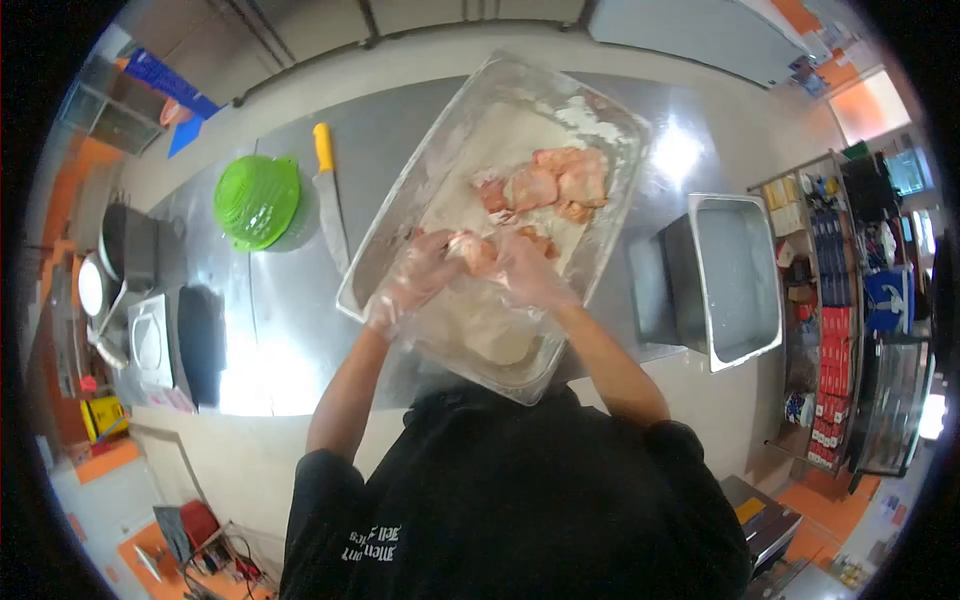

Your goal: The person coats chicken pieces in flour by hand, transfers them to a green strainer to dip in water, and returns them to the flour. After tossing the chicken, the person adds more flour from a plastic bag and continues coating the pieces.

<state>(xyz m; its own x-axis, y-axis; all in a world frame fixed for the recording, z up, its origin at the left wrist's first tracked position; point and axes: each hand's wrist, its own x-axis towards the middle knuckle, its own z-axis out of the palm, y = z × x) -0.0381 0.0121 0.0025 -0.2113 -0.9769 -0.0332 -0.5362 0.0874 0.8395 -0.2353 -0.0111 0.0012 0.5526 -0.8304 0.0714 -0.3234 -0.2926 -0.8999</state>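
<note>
Near end of tray (440,155): loose white powder (490,340). Slightly farther, inside tray: raw meat piece (473,253), apparently clamped between gloved left hand (415,272) and gloved right hand (527,268). Best to grip lightly, keep low over powder, open any folds. Toward far right of tray: other meat pieces (540,187), pink surfaces showing.

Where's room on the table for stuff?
Bare table stretches between the green basket and the near edge, left of the big tray. A smaller patch lies between the tray's far right corner and the metal pan. Inside the tray it's crowded: meat, left hand, right hand.
</note>
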